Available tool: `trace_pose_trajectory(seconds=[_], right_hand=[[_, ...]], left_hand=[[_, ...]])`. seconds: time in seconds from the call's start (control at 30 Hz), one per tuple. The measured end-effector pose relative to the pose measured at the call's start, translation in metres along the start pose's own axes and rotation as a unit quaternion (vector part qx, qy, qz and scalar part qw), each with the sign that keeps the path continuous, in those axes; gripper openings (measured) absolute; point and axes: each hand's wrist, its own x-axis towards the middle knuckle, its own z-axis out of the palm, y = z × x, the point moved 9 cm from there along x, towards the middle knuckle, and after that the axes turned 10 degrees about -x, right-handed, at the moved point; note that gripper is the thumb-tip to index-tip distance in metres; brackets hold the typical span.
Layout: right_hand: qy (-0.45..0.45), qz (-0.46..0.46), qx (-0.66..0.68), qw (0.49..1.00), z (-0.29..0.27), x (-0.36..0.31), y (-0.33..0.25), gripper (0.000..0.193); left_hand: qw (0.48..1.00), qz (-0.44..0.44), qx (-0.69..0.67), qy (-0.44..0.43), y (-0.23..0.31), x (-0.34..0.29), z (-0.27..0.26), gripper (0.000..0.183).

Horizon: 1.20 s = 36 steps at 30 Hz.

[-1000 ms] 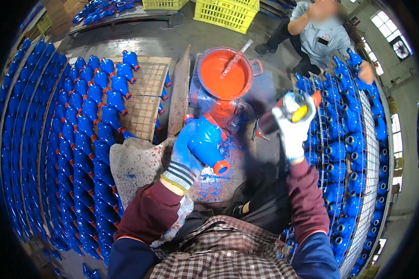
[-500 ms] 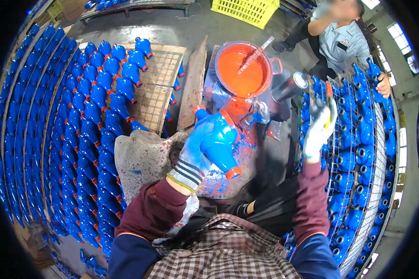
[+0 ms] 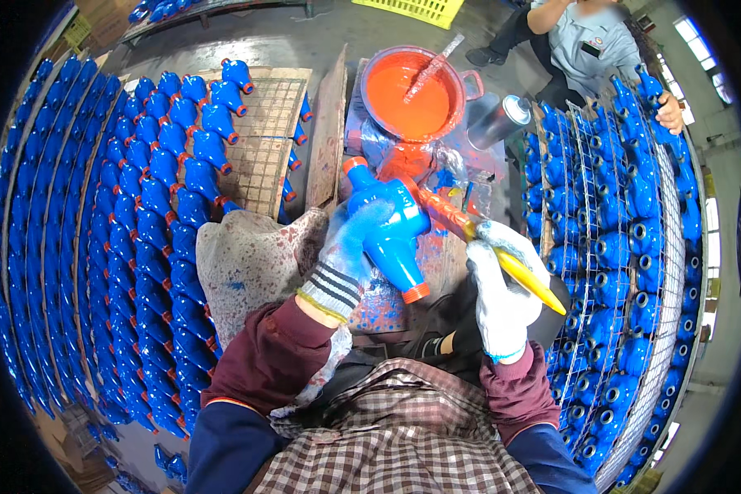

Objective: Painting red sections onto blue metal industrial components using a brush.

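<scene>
My left hand point(image 3: 342, 247), in a white knit glove stained blue, grips a glossy blue valve body point(image 3: 391, 226) with red-painted ends. It is held tilted in front of me, one red end pointing up-left and another down-right. My right hand point(image 3: 506, 288), gloved in white, is closed around a paintbrush point(image 3: 528, 281) with a yellow handle. The brush's red-coated bristles reach left to the valve body's upper right end and appear to touch it. Beyond them stands a pot of red-orange paint point(image 3: 412, 95) with a stick leaning in it.
Rows of blue valve bodies with red ends point(image 3: 152, 214) fill racks on my left. More blue valve bodies point(image 3: 609, 247) stand in wire racks on my right. A spray can point(image 3: 502, 119) stands beside the pot. A person point(image 3: 589, 49) sits at the far right, near a yellow crate point(image 3: 420, 10).
My right hand has come down and left with the paintbrush, bringing the bristles to the valve body. The left hand still holds the valve body. The view has shifted slightly.
</scene>
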Motion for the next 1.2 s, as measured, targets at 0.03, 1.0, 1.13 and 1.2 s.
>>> trace_pose_trajectory(seconds=[0.03,1.0,1.13,1.2], right_hand=[[-0.014,-0.006,-0.031,0.999,0.003,0.002,-0.003,0.023],[0.009,-0.233,-0.303,0.924,-0.046,-0.032,0.030,0.019],[0.078,-0.211,-0.150,0.963,-0.076,-0.027,0.048,0.021],[0.110,-0.151,-0.107,0.976,-0.089,-0.022,0.061,0.020]], left_hand=[[1.000,-0.008,0.012,-0.001,-0.001,0.000,-0.001,0.055],[0.969,0.195,-0.098,-0.113,0.152,-0.087,0.064,0.054],[0.940,0.324,-0.093,-0.058,0.228,-0.136,0.074,0.047],[0.931,0.364,0.012,0.008,0.261,-0.132,0.029,0.048]])
